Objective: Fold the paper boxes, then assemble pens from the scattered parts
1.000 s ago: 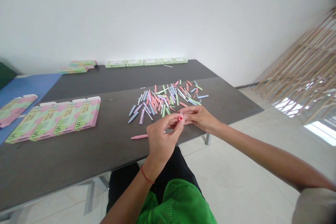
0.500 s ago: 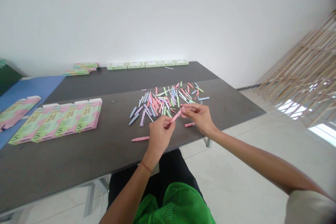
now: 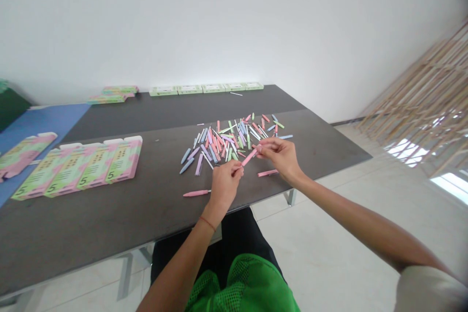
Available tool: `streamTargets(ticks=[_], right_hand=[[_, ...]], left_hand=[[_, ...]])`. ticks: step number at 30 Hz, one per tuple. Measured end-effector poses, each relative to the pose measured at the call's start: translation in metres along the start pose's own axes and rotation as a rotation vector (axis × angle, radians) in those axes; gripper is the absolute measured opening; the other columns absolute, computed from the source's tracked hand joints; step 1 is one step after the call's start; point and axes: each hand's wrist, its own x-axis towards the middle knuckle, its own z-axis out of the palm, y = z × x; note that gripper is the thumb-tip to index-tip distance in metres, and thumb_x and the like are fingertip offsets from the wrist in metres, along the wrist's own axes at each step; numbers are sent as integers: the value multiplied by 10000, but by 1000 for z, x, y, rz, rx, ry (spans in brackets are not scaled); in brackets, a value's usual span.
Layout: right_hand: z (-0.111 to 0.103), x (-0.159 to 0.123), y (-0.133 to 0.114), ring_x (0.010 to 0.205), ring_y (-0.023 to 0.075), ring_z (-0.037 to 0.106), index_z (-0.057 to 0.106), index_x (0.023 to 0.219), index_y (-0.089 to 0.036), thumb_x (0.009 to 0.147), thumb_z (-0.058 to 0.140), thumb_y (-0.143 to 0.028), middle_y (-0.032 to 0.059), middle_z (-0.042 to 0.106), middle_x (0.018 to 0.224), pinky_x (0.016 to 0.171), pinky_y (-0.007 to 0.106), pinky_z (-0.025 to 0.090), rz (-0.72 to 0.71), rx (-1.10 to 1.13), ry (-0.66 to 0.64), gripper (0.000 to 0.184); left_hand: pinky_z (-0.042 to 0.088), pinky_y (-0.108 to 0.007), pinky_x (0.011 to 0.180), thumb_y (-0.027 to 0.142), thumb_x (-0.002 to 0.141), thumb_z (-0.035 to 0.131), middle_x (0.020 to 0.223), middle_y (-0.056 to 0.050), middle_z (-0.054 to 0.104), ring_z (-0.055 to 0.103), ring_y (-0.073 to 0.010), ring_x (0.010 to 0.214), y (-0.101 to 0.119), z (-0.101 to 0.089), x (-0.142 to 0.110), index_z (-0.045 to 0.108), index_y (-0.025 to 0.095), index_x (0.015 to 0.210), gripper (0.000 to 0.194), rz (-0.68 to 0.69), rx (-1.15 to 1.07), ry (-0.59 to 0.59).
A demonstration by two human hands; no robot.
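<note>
Here, both hands' fingers [image 3: 236, 168] pinch a pink pen [image 3: 249, 157] over a dark table [image 3: 146, 214] by a white wall [image 3: 234, 24].

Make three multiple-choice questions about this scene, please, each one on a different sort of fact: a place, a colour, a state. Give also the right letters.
1. In the view, where do the printed pink-and-green cards lie compared with the pile of pastel pens?
A. Right of it
B. Left of it
C. On top of it

2. What colour is the thread on the left wrist?
A. Red
B. Blue
C. White

3. What is the state of the pink pen near the middle?
A. Lying flat, untouched
B. Inside a box
C. Held up between the left hand and the right hand

Right letters:
1. B, because the cards lie toward the left of the table.
2. A, because the thread shows red on the skin.
3. C, because fingers of both hands hold it above the table.
</note>
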Motion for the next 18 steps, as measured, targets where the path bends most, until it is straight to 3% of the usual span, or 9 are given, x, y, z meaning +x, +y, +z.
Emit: streamTargets(ticks=[3, 7, 10, 13, 18], right_hand=[[-6, 3, 2, 680, 201, 756, 760, 843, -181, 591, 967, -441, 39, 788, 742, 739, 366, 670, 84, 59, 24, 416], [-25, 8, 6, 678, 187, 756, 768, 843, -173, 546, 994, -417, 40, 789, 741, 722, 330, 667, 111, 97, 73, 446], [-52, 13, 13, 662, 164, 741, 779, 829, -162, 522, 1004, -418, 50, 792, 749, 683, 286, 653, 135, 55, 103, 459], [-85, 14, 23, 667, 161, 729, 789, 803, -155, 466, 1018, -450, 67, 790, 750, 634, 256, 638, 174, -26, 157, 503], [-126, 5, 40, 682, 195, 736, 779, 774, -157, 447, 1011, -500, 104, 788, 775, 658, 323, 656, 213, -125, 223, 528]], left_hand=[[586, -284, 729, 163, 908, 644, 842, -59, 804, 781, -201, 787, 3, -5, -1, 766, 194, 958, 136, 10, 68, -5], [514, -280, 746, 171, 940, 618, 842, -54, 796, 758, -208, 817, 15, -14, -5, 776, 216, 899, 169, 90, 427, -27], [471, -283, 745, 192, 974, 595, 861, -53, 782, 737, -210, 836, 25, -18, -9, 769, 216, 888, 195, 133, 660, -74], [455, -293, 739, 229, 1017, 556, 912, -50, 762, 713, -204, 846, 30, -17, -15, 767, 223, 1008, 211, 138, 794, -135], [470, -319, 766, 209, 1058, 462, 987, -66, 704, 658, -222, 940, 31, -6, -28, 715, 211, 1201, 291, 205, 977, -226]])
